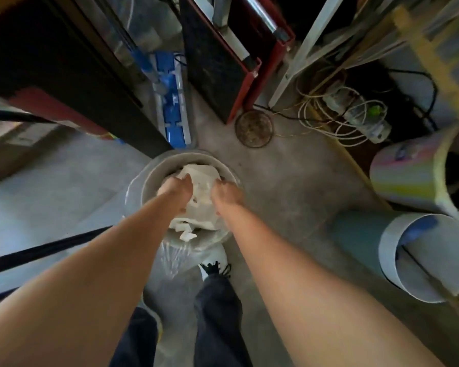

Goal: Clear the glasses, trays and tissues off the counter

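Note:
A round grey bin (pixel 154 178) lined with a clear plastic bag stands on the concrete floor right below me. A wad of white tissues (pixel 200 178) lies in its mouth. My left hand (pixel 176 190) and my right hand (pixel 227 193) both reach down into the bin, one on each side of the wad, with fingers curled onto the tissues. More crumpled tissue (pixel 187 229) sits lower in the bin, near my wrists. The fingertips are hidden by the paper. No glasses or trays are in view.
A dark cabinet (pixel 64 70) rises at the left, with a blue flat mop (pixel 172 102) beside it. A red-edged black panel (pixel 215 64) and a round floor drain (pixel 254 128) lie beyond the bin. Tangled cables (pixel 337 115) and two large tubes (pixel 421 250) are at the right.

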Available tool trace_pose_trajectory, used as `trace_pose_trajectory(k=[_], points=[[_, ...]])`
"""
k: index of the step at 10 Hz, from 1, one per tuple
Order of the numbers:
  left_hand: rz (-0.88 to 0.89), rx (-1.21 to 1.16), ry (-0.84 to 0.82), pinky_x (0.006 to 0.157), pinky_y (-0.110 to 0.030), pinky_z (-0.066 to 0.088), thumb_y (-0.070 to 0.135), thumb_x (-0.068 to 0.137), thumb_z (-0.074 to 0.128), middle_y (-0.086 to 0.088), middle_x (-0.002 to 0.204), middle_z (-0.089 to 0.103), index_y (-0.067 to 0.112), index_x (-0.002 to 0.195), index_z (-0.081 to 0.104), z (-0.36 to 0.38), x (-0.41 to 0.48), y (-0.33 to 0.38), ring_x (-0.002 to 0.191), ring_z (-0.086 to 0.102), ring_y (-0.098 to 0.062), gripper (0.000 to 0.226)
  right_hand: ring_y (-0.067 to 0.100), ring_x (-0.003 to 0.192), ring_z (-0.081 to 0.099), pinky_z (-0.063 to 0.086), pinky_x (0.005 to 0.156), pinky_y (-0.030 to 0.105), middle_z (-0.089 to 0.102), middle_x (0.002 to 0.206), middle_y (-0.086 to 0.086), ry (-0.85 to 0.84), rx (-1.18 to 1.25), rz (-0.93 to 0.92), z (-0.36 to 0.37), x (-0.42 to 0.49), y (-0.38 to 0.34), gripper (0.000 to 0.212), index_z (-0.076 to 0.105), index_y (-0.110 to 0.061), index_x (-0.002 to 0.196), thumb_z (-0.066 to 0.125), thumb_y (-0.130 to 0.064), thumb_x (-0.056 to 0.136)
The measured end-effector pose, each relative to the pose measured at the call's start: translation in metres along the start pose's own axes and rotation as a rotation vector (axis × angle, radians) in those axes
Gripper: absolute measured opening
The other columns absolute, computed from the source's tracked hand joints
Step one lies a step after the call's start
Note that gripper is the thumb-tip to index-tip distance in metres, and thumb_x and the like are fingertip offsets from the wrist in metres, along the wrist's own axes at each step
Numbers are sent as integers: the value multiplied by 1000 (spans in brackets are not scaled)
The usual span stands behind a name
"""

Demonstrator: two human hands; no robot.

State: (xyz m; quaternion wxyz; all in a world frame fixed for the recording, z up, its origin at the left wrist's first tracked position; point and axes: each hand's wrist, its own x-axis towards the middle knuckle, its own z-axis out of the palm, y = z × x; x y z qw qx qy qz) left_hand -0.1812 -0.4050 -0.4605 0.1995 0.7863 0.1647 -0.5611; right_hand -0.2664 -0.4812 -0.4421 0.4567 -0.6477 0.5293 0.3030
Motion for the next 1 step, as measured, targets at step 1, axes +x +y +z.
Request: trace_pose_trajectory(k=[1], points=[[1,29,173,96,-43,51,39,101,44,-17,118,58,7,134,50,-10,-2,-6,111,58,-38,47,37,123,55,42,99,38,58,134,24,96,-107,-50,-8,-10,7,43,61,3,125,31,-16,102]])
